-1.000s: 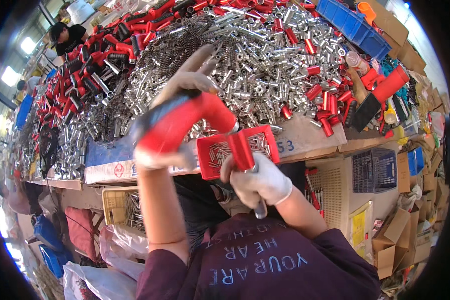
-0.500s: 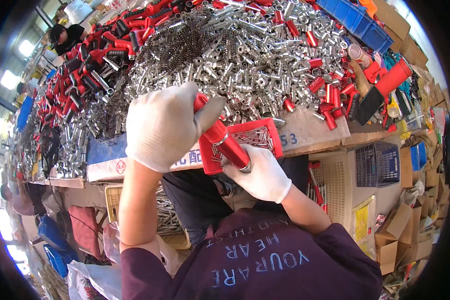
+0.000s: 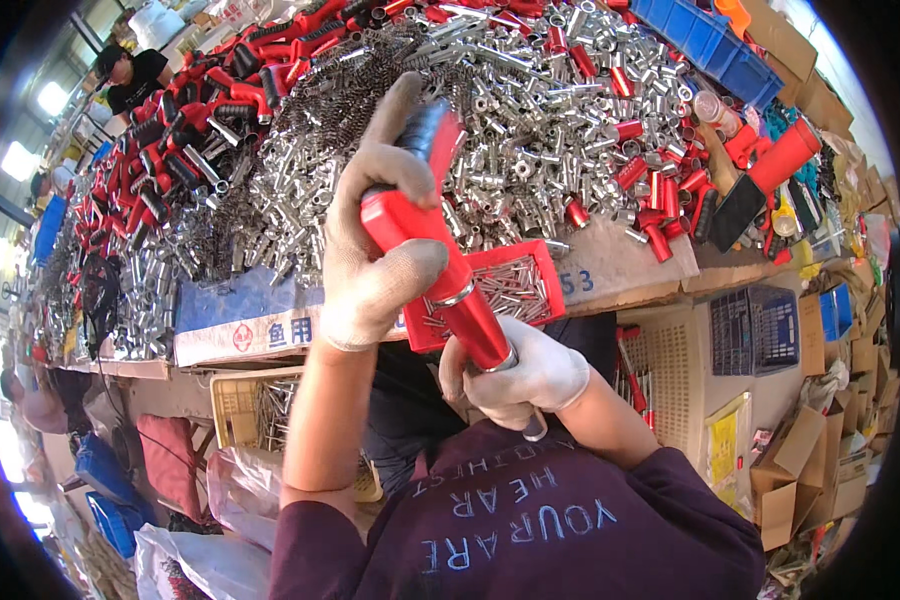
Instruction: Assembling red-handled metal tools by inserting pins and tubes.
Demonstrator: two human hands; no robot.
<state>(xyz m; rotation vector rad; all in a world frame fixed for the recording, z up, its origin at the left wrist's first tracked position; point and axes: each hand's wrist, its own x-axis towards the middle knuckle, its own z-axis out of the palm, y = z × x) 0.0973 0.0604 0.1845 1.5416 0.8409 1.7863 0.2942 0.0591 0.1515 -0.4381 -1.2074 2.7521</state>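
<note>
A red gun-shaped tool (image 3: 470, 325) with a metal ring round its barrel slants across my front, above the bench edge. My left hand (image 3: 375, 240) is closed round its upper body, index finger stretched up along the blurred black grip (image 3: 425, 130). Lower down, my right hand (image 3: 530, 375) wraps the barrel's silver end, and a short metal tip (image 3: 536, 426) sticks out beneath the fingers. Both hands wear whitish gloves. Behind the barrel sits a red tray (image 3: 553, 285) of small metal pins, partly hidden by the tool.
Silver metal parts (image 3: 530, 150) are heaped over the bench, with dark springs (image 3: 345, 90) and red-black handles (image 3: 240, 95) to the left. A phone (image 3: 736, 212) leans at right. Crates (image 3: 755, 330) and cartons (image 3: 795, 470) stand below; another person (image 3: 130, 80) is far left.
My left hand has turned and shifted right, bringing the tool's body and grip into view. The barrel has come slightly nearer, and a metal tip now shows below my right hand.
</note>
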